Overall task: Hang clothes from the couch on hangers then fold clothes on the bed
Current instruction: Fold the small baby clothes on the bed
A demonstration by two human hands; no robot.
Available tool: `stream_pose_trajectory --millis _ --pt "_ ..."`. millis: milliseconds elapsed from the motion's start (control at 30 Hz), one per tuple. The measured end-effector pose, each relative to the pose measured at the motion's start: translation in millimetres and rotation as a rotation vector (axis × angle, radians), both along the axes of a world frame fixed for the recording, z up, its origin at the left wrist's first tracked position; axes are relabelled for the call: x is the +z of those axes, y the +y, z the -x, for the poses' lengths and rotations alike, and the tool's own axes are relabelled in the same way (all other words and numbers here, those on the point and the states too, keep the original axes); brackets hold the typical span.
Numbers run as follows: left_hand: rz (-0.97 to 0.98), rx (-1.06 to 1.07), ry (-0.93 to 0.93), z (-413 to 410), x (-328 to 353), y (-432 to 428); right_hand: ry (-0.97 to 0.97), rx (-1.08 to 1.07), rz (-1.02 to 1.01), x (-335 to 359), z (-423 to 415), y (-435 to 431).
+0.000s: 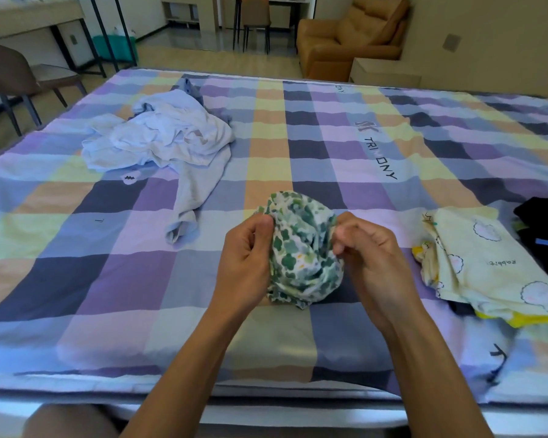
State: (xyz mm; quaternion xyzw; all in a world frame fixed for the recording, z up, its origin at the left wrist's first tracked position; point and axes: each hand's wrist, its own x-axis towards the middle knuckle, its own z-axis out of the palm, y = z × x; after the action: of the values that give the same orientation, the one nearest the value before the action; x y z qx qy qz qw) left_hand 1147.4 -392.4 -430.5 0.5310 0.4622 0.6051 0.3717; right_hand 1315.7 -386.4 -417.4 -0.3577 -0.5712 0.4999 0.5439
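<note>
A small white garment with a green blotch print (301,248) is bunched up between both my hands, held just above the checked bed cover (140,263). My left hand (246,257) grips its left side with curled fingers. My right hand (366,251) pinches its right edge. A heap of white and pale grey clothes (168,134) lies unfolded at the far left of the bed, one sleeve trailing toward me. Folded pale yellow clothes with cloud prints (481,263) are stacked at the right.
A dark garment (544,216) lies at the right edge beyond the yellow stack. An orange armchair (351,36) stands behind the bed, a chair (10,77) and a desk to the left. My knee (67,420) shows at the bottom left.
</note>
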Motion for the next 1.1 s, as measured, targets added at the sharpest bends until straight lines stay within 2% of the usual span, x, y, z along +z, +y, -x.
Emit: stream_pose_trajectory --millis 200,267,367,500,567,700,800,867,900,1000,1100 --pt "-0.004 -0.197 0.039 -1 11 0 -0.262 0.032 -0.106 7 7 -4" --pt "0.067 -0.265 -0.038 1 10 -2 -0.273 0.010 -0.130 8 10 -4" --pt "0.190 -0.347 -0.204 8 6 -2 -0.147 0.084 -0.092 10 6 -4" --pt "0.236 -0.479 -0.307 14 7 1 -0.410 0.088 -0.187 3 8 -1" --pt "0.231 -0.427 -0.211 15 9 4 -0.422 0.058 -0.214 3 10 -1" --pt "-0.005 -0.161 0.395 36 8 24 -0.227 -0.021 -0.143 14 -1 1" --pt "-0.106 0.143 0.656 50 9 37 -0.060 -0.066 -0.058 22 -8 2" --pt "-0.148 0.350 0.683 46 21 31 -0.032 -0.098 -0.025 23 -5 0" --pt "-0.183 0.380 0.630 39 29 23 -0.024 -0.117 -0.003 24 -3 -2" --pt "-0.193 0.167 0.437 11 53 -10 -0.022 -0.147 0.055 26 5 -5" --pt "0.000 -0.056 0.472 -4 50 -25 0.003 -0.120 0.073 28 11 -8"
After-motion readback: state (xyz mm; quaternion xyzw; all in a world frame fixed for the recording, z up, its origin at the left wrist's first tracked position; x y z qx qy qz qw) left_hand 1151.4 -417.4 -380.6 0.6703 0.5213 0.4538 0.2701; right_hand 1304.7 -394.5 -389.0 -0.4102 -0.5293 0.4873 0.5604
